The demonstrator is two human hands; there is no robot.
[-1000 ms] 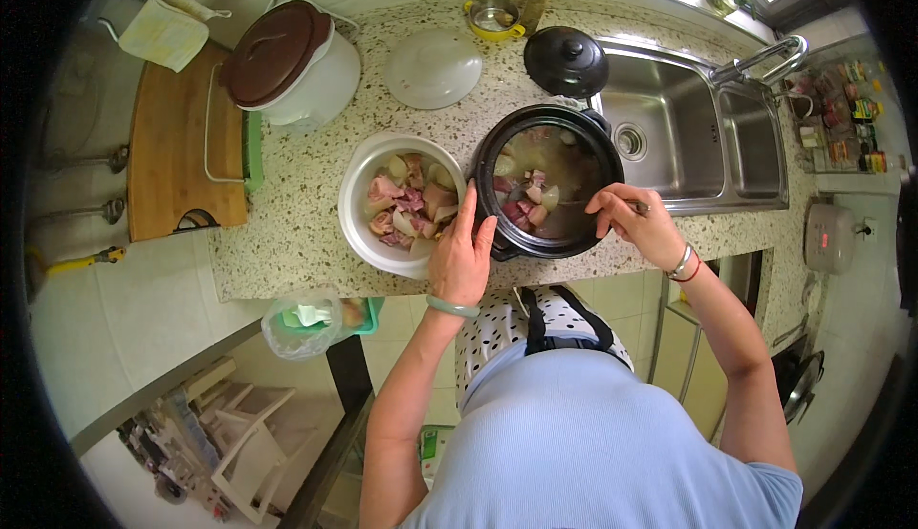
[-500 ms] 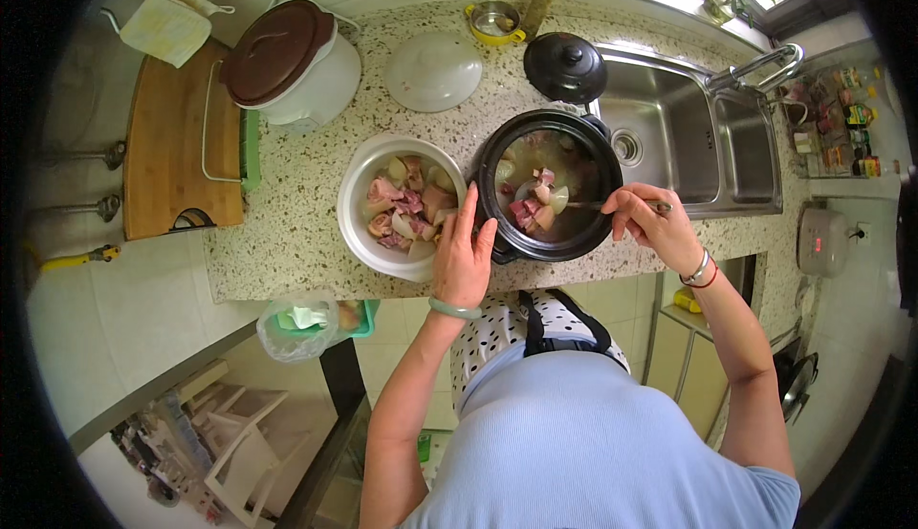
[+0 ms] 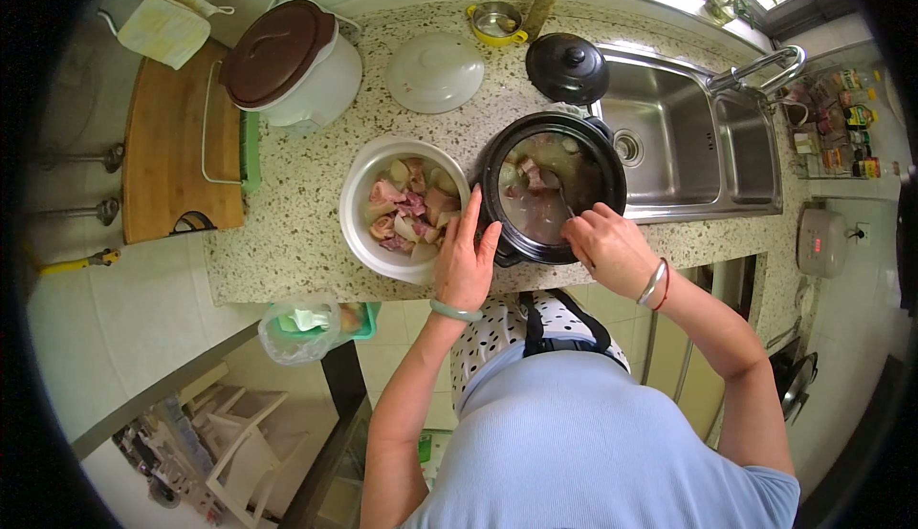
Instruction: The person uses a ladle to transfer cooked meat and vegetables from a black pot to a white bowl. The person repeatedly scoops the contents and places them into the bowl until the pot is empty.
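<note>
A metal spoon [image 3: 567, 206] is gripped near its handle by my right hand [image 3: 612, 250], fingers closed, at the near right rim of a black pot [image 3: 491, 209]. The spoon's bowl end dips into cloudy liquid [image 3: 532, 220], beside pieces of meat [image 3: 541, 175]. My left hand [image 3: 466, 263], fingers stretched out, rests between the pot and a white pot [image 3: 351, 214], against their near sides. That white pot stands to the left, holding raw meat chunks [image 3: 413, 206] with pale pieces among them.
Behind stand a white lid [image 3: 435, 72], a black lid [image 3: 567, 68] and a small yellow-handled pan [image 3: 496, 24]. A steel sink [image 3: 660, 99] adjoins the pot on the right. At the left are a brown-lidded container [image 3: 306, 80] and a wooden board [image 3: 172, 147]; a bagged bin [image 3: 301, 328] hangs at the counter's front edge.
My right hand has moved left and nearer me with the spoon. The spoonful of meat held above the pot has gone down into the liquid. My left hand stays put.
</note>
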